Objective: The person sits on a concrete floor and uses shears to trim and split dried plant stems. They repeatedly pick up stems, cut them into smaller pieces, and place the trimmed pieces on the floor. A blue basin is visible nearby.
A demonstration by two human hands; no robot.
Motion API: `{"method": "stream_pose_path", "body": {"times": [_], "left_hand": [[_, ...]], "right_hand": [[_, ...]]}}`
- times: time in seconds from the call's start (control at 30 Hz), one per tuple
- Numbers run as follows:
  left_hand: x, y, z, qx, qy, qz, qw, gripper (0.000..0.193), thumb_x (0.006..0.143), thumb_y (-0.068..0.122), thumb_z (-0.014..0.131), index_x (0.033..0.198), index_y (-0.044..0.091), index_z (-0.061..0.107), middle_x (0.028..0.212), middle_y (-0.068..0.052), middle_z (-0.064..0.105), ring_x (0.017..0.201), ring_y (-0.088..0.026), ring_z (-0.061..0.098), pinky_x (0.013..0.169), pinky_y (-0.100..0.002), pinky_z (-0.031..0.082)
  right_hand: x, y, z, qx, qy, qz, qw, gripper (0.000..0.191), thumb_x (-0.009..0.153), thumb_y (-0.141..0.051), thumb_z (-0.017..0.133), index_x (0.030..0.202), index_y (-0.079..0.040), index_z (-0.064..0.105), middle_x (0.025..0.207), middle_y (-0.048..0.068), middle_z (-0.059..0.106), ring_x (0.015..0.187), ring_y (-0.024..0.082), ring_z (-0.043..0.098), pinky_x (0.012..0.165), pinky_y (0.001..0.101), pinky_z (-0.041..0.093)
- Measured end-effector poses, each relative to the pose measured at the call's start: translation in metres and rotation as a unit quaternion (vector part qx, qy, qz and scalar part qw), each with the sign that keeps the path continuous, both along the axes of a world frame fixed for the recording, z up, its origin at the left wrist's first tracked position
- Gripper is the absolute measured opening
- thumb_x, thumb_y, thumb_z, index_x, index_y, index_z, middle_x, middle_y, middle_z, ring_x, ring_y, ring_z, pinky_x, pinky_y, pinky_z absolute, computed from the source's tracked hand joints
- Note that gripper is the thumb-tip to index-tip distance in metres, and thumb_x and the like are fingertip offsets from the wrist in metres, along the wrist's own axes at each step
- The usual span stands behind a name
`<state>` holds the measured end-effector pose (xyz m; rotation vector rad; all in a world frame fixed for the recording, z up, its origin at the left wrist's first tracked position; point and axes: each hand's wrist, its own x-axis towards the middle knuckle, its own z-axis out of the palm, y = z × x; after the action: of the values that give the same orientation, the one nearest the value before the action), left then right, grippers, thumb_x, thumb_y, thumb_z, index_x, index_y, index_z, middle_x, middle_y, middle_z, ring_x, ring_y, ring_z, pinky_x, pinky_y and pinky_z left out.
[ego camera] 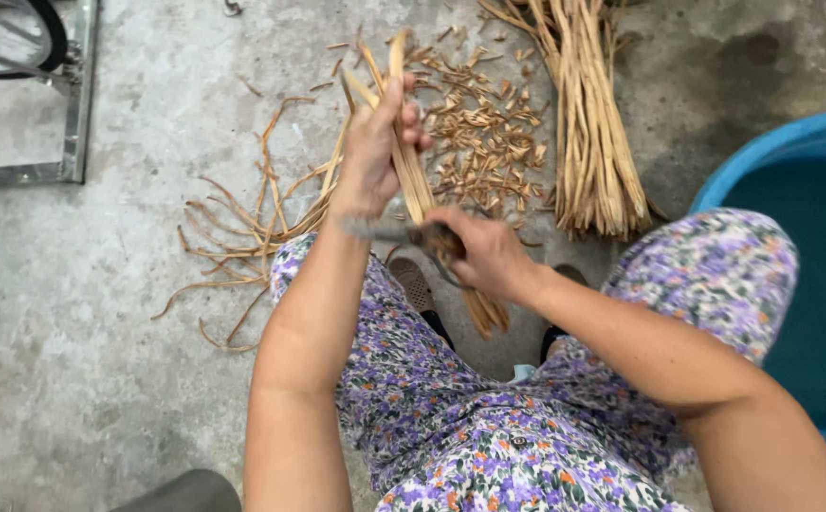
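Two hands on it: left hand point(372, 152) clasps the dried strips point(413, 180) upright above the lap, right hand point(484, 251) closed around scissors point(403, 232), trimming underway; next cut needs steady alignment.

Around one round blue plastic tub point(792, 152) lie one tied bundle of tan dried stalks point(591, 123), one heap of short chopped tan scraps point(484, 133), and one grey metal frame point(76, 104) farthest away.

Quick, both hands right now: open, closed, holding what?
Left hand: closed around a bunch of dried strips.
Right hand: closed on a dark-handled tool held against the strips.
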<state>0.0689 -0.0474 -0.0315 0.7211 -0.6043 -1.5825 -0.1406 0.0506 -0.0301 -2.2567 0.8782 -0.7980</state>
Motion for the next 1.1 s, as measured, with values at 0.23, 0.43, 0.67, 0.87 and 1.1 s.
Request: {"method": "stream_pose_path", "body": {"times": [0.23, 0.43, 0.67, 0.87, 1.1], "left_hand": [[0.038, -0.05, 0.009, -0.053, -0.116, 0.078, 0.989, 0.046, 0.104, 0.039, 0.06, 0.131, 0.001, 0.054, 0.074, 0.001, 0.054, 0.054, -0.007, 0.047, 0.047, -0.027, 0.045], [0.039, -0.051, 0.028, -0.097, -0.167, 0.073, 0.978, 0.044, 0.104, 0.044, 0.056, 0.123, 0.004, 0.06, 0.067, 0.002, 0.053, 0.045, -0.005, 0.037, 0.037, -0.023, 0.029], [0.026, -0.02, 0.056, -0.1, -0.215, 0.032, 0.971, 0.045, 0.108, 0.05, 0.049, 0.122, 0.009, 0.061, 0.065, 0.005, 0.045, 0.047, -0.004, 0.031, 0.041, -0.023, 0.024], [0.008, 0.016, 0.071, -0.13, -0.299, -0.043, 0.944, 0.055, 0.109, 0.057, 0.042, 0.124, 0.009, 0.065, 0.062, 0.006, 0.041, 0.049, -0.005, 0.032, 0.042, -0.023, 0.025], [0.0, 0.033, 0.075, -0.156, -0.39, -0.106, 0.901, 0.06, 0.108, 0.06, 0.04, 0.121, 0.009, 0.068, 0.061, 0.007, 0.042, 0.051, -0.006, 0.039, 0.046, -0.023, 0.032]], "right_hand": [[-0.022, 0.027, -0.054, 0.059, 0.132, 0.141, 0.979, 0.045, 0.084, -0.013, 0.076, 0.121, -0.021, 0.052, 0.086, 0.007, 0.072, 0.071, 0.025, 0.072, 0.059, 0.0394, 0.057], [-0.034, 0.035, -0.06, 0.195, 0.273, 0.169, 0.927, 0.058, 0.083, -0.008, 0.071, 0.134, -0.029, 0.054, 0.087, 0.002, 0.077, 0.074, 0.022, 0.073, 0.066, 0.041, 0.057], [-0.068, -0.016, -0.012, 0.118, 0.044, 0.086, 0.988, 0.055, 0.079, -0.011, 0.075, 0.132, -0.027, 0.068, 0.112, -0.001, 0.077, 0.087, 0.014, 0.075, 0.08, 0.0311, 0.062], [-0.088, -0.048, 0.035, 0.154, -0.093, -0.096, 0.979, 0.069, 0.082, -0.03, 0.088, 0.14, -0.009, 0.056, 0.105, 0.002, 0.069, 0.094, 0.011, 0.066, 0.084, 0.0271, 0.055], [-0.087, -0.058, 0.067, 0.202, -0.065, -0.13, 0.969, 0.074, 0.077, -0.033, 0.089, 0.141, -0.011, 0.057, 0.107, 0.002, 0.072, 0.097, 0.01, 0.068, 0.084, 0.0273, 0.056]]}}
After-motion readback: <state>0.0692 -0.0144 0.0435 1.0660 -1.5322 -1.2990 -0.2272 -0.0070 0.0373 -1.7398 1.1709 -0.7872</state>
